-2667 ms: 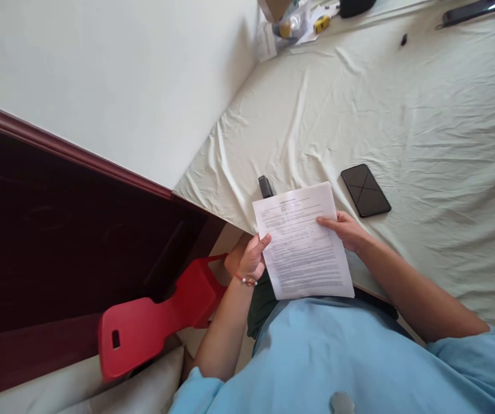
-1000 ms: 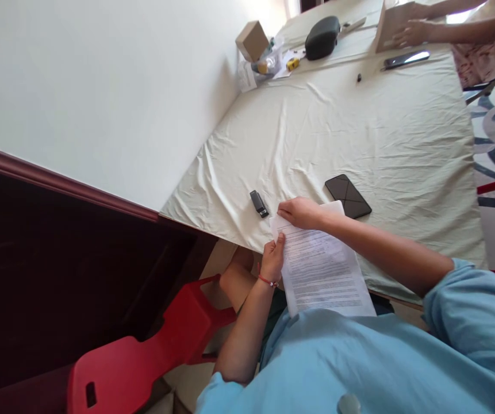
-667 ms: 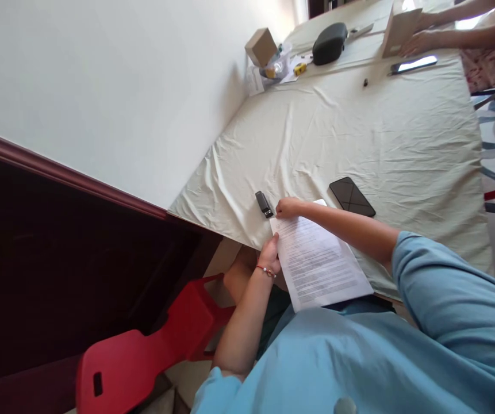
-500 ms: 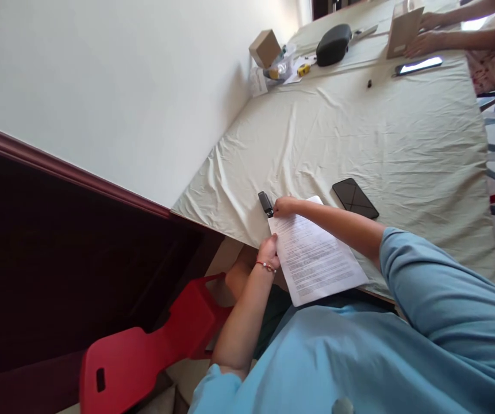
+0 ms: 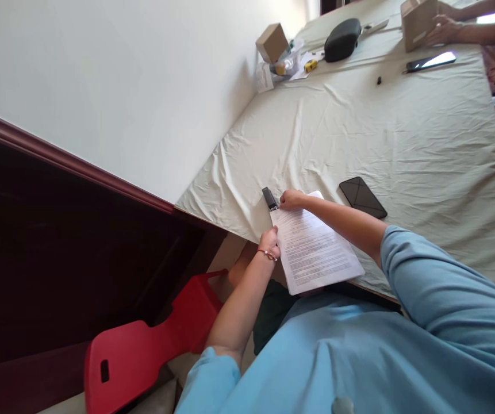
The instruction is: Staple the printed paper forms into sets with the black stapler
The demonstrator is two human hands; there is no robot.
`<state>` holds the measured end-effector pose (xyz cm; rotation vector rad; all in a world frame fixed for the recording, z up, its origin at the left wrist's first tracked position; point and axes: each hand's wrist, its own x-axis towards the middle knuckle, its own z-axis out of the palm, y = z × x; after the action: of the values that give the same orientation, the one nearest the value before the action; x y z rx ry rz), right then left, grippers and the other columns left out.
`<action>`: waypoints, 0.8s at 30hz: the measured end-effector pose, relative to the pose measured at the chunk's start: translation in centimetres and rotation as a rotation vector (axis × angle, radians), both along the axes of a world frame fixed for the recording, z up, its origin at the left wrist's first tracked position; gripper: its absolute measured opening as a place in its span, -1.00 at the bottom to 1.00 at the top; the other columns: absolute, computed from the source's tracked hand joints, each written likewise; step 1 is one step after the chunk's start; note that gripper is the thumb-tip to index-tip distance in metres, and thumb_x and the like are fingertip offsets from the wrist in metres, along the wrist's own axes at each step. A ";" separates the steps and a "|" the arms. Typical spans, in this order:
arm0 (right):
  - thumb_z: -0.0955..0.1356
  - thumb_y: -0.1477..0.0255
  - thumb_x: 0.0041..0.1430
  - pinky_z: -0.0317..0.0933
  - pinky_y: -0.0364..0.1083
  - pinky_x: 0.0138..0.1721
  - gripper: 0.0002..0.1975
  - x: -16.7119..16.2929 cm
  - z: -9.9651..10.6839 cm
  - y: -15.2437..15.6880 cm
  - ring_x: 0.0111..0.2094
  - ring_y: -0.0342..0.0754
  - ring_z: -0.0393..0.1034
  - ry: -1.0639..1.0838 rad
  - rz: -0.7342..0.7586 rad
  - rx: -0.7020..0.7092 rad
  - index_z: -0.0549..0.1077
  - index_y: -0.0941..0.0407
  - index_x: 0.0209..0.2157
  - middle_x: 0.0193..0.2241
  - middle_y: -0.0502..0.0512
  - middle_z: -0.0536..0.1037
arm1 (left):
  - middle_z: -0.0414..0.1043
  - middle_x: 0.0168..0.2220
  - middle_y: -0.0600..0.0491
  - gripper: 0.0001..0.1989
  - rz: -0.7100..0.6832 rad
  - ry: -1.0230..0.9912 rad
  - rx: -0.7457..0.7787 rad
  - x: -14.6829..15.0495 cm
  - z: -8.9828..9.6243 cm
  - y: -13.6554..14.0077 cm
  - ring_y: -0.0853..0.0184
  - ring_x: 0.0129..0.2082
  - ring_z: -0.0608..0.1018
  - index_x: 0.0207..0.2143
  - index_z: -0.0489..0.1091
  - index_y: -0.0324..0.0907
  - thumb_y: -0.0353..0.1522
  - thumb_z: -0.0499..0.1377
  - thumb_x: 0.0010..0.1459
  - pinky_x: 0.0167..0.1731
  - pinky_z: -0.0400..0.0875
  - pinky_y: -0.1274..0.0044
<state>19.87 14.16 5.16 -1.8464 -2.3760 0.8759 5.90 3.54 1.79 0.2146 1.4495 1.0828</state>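
A stack of printed paper sheets (image 5: 320,253) lies at the near edge of the cloth-covered table, partly over my lap. My left hand (image 5: 269,241) grips the stack's left edge, thumb on top. At the upper left corner of the sheets, a small black stapler (image 5: 268,198) has its metal end against or very near the paper. My right hand (image 5: 291,199) is closed at the top of the sheets, just right of the stapler; what its fingertips pinch is hidden. Right of the sheets lies a dark phone (image 5: 363,196).
A wall (image 5: 113,86) borders the table (image 5: 423,144) on the left. Farther back are a cardboard box (image 5: 272,43), a yellow tape measure (image 5: 310,65), a black case (image 5: 342,40) and another phone (image 5: 430,61). Another person's hands hold a box (image 5: 417,26). A red chair (image 5: 126,362) stands lower left.
My right hand has shifted slightly away from the stapler, which now shows more of its metal end. The other person's box has tilted and lifted a little. The camera view has shifted slightly.
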 end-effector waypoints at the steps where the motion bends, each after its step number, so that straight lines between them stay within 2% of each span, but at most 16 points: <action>1: 0.33 0.34 0.23 0.26 -0.04 0.00 -0.71 0.0 0.0 0.1 -0.03 0.09 0.52 0.001 -0.005 0.000 0.65 0.04 -0.12 -0.09 0.15 0.67 | 0.54 -0.42 -0.04 -0.79 -0.002 0.008 -0.002 0.1 -0.1 0.1 0.22 -0.29 0.66 -0.13 0.49 -0.32 -0.49 0.26 0.15 -0.16 0.59 0.41; 5: 0.33 0.34 0.23 0.27 -0.06 -0.07 -0.71 0.0 0.3 0.7 -0.06 0.07 0.52 0.002 -0.011 0.001 0.65 0.05 -0.11 -0.09 0.15 0.67 | 0.54 -0.42 -0.05 -0.83 -0.013 0.037 0.009 0.6 -0.1 0.4 0.20 -0.27 0.66 -0.19 0.49 -0.30 -0.45 0.28 0.14 -0.16 0.57 0.39; 8: 0.33 0.33 0.25 0.27 -0.05 -0.08 -0.70 0.1 0.4 1.0 -0.07 0.09 0.51 0.007 -0.004 0.025 0.65 0.06 -0.09 -0.09 0.17 0.66 | 0.53 -0.43 -0.05 -0.96 -0.025 0.058 0.028 1.0 -0.1 0.6 0.20 -0.27 0.65 -0.32 0.47 -0.29 -0.47 0.26 0.15 -0.14 0.55 0.40; 11: 0.32 0.33 0.27 0.24 0.02 0.02 -0.69 0.2 0.0 0.4 -0.01 0.14 0.48 0.021 0.001 0.107 0.64 0.08 -0.08 -0.08 0.21 0.66 | 0.47 -0.51 -0.02 -0.87 -0.040 0.086 0.031 1.3 -0.1 0.9 0.21 -0.28 0.64 -0.46 0.42 -0.27 -0.51 0.20 0.17 -0.14 0.51 0.43; 15: 0.26 0.36 0.35 0.05 0.13 0.24 -0.58 0.6 -0.9 -1.8 0.25 0.19 0.23 0.083 0.009 0.340 0.47 0.10 0.18 0.17 0.24 0.52 | 0.39 -0.57 0.02 -0.83 -0.054 0.118 0.018 1.5 -0.3 1.3 0.21 -0.29 0.62 -0.49 0.41 -0.26 -0.54 0.15 0.17 -0.16 0.49 0.44; 17: 0.21 0.47 0.36 -0.06 0.13 0.31 -0.51 0.8 -1.3 -2.8 0.31 0.12 0.17 0.159 0.113 0.508 0.36 0.10 0.28 0.29 0.20 0.41 | 0.40 -0.56 0.02 -0.84 -0.063 0.125 0.019 1.6 -0.5 1.4 0.23 -0.32 0.61 -0.49 0.41 -0.26 -0.53 0.16 0.17 -0.18 0.48 0.45; 19: 0.19 0.61 0.32 -0.21 0.16 0.38 -0.45 0.8 -1.6 -3.4 0.35 0.06 0.13 0.202 0.262 0.615 0.36 0.09 0.29 0.30 0.15 0.40 | 0.41 -0.55 0.03 -0.85 -0.072 0.132 0.021 1.6 -0.7 1.5 0.25 -0.34 0.60 -0.48 0.40 -0.24 -0.51 0.19 0.16 -0.20 0.47 0.47; 21: 0.19 0.67 0.27 -0.37 0.21 0.43 -0.43 0.7 -1.7 -3.8 0.38 0.03 0.12 0.181 0.355 0.617 0.40 0.08 0.25 0.27 0.12 0.44 | 0.42 -0.54 0.04 -0.86 -0.080 0.143 0.022 1.7 -0.9 1.5 0.26 -0.35 0.60 -0.47 0.39 -0.23 -0.50 0.18 0.16 -0.21 0.48 0.48; 24: 0.18 0.64 0.30 -0.43 0.22 0.45 -0.48 0.1 -1.8 -4.1 0.36 0.03 0.18 0.129 0.345 0.581 0.44 0.13 0.21 0.25 0.20 0.46 | 0.40 -0.55 0.05 -0.84 -0.094 0.164 0.023 1.8 -1.0 1.5 0.26 -0.35 0.59 -0.47 0.38 -0.23 -0.50 0.15 0.19 -0.21 0.48 0.48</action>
<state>19.96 10.01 3.33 -1.1563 -2.5338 0.2409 7.67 5.08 0.82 0.3922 1.5571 1.0246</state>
